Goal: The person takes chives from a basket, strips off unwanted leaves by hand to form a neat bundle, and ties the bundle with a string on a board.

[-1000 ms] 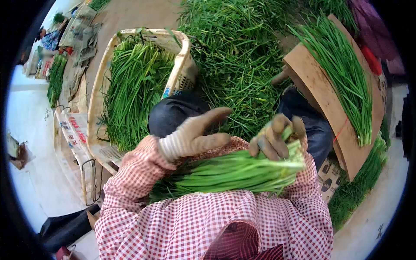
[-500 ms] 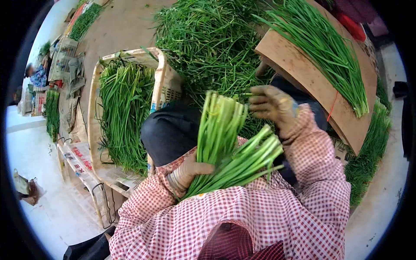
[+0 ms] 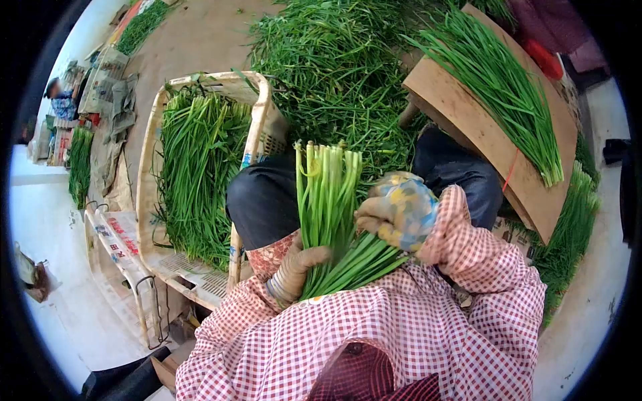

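A thick bunch of garlic chives point(image 3: 329, 194) stands over my lap with its pale cut ends up. My gloved left hand point(image 3: 299, 267) is closed around its lower part. From the same grip a second sheaf of chives point(image 3: 368, 259) slants to the right. My right hand point(image 3: 396, 210), in a glove with blue and yellow patches, lies over the upper end of this sheaf with its fingers curled onto it. The right hand covers the sheaf's cut ends.
A white plastic crate point(image 3: 264, 120) full of chives stands at my left. Ahead lies a big heap of loose greens point(image 3: 334, 73). At right, a wooden board point(image 3: 435, 87) carries more chives and a red string point(image 3: 511, 170). A person point(image 3: 63, 103) is far left.
My right hand has come down and left from beside the bunch onto the slanting sheaf, now hiding its ends. The left hand keeps its hold.
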The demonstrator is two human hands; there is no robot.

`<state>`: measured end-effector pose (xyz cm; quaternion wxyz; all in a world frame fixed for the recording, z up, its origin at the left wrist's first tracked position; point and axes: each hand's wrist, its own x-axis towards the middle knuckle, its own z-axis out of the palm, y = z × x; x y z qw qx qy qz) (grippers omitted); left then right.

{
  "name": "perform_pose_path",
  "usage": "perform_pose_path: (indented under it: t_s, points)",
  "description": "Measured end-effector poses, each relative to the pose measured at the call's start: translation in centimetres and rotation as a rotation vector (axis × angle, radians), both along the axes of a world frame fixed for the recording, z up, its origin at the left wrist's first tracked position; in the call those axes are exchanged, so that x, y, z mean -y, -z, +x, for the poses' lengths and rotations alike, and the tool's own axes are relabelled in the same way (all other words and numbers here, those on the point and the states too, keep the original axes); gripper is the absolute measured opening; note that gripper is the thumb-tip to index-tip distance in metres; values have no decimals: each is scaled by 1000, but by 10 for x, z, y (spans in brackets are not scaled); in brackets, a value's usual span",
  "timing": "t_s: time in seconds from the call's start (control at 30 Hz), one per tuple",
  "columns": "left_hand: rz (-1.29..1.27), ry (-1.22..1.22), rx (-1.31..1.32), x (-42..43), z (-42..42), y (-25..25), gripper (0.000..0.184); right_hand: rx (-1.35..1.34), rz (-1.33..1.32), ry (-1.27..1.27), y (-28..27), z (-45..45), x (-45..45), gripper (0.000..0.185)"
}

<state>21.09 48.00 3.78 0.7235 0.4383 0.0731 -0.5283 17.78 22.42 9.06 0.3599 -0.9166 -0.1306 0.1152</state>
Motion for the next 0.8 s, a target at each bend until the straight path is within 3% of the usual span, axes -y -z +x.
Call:
perform_pose_path:
  t_s: [0.03,0.07,0.1,0.17,0.23,0.27,0.3,0.37,0.4,0.43,0.5,0.6,0.67,0.8]
  points:
    - [-2,-8,5,0,-1,-1,63,-53,146,46,2,2,3,17]
    - [-36,-5,-14,4,-2,-1,63,-295,553,258,-3,3,7,18]
    - [-73,0,-35,8,-1,-3,64,-310,725,427,12,6,17,18]
    - [-96,-5,-43,14,2,-13,65,-301,1032,784,-4,16,35,16]
    - [-8,49,-39,18,1,-17,65,-74,1220,1163,15,29,55,24]
    - [-26,19,-56,24,2,-25,68,-107,1427,904,40,29,95,25]
    - [-31,13,-59,24,2,-20,68,-111,1420,901,21,32,91,25]
    - [75,21,87,23,-3,-7,72,-276,555,758,-34,36,59,27]
    - [71,11,90,25,-2,-8,74,-129,543,690,-29,38,33,32]
    - [69,11,87,27,-2,-9,74,-205,333,442,-35,42,30,39]
    - [122,-2,110,29,-2,-11,73,-286,62,311,-34,49,9,47]
    - [233,32,161,28,0,-7,73,-196,40,248,-13,55,1,50]
    - [239,8,151,28,-2,-7,72,-147,-129,201,-10,56,0,51]
    - [218,-7,177,27,-4,1,71,-275,-213,139,-10,65,2,50]
